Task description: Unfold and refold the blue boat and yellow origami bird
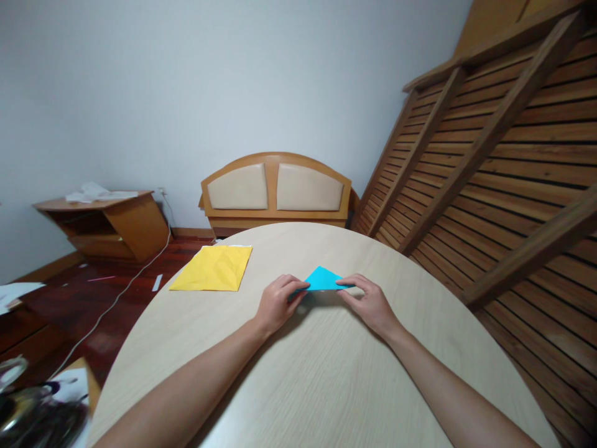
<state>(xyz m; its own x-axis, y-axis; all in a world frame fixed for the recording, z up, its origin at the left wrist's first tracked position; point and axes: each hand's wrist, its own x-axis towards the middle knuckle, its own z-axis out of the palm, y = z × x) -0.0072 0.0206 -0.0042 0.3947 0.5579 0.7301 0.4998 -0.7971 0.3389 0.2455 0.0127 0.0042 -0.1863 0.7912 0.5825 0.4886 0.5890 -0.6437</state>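
Blue sheet (323,280) of smooth paper

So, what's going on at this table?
A person holds a small blue paper triangle by its two ends: the left hand grips one corner, the right hand the other. They are working over a pale, round-edged table. Some yellow paper lies on it to the left, with neither hand touching it.

Light soft, fairly even; source out of frame. Plain blue-grey wall (280,81) evenly lit. Soft shadow below bare left hand (277,303) on round pale wood-grain table (326,379). Glossy dark-red wooden floor (128,298) dim, faint reflections. Wide-angle stretch skews brown slatted wooden panel (536,149), right edge. Shiny black clutter (46,414), lower left, smeared. Folded cyan paper (323,280) reasonably crisp.
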